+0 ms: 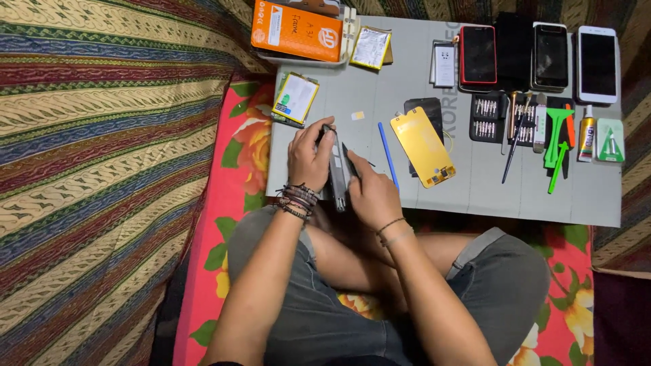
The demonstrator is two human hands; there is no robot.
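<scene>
I am gripping a dark phone (337, 169) on edge over the near side of the grey mat (475, 196), left hand (308, 159) wrapped round it, right hand (369, 193) pinching a thin dark tool against its side. I am judging the work as midway: the yellow screen panel (422, 146) is lying loose beside it, not yet fitted.

Head cam, looks straight down, close overhead.
</scene>
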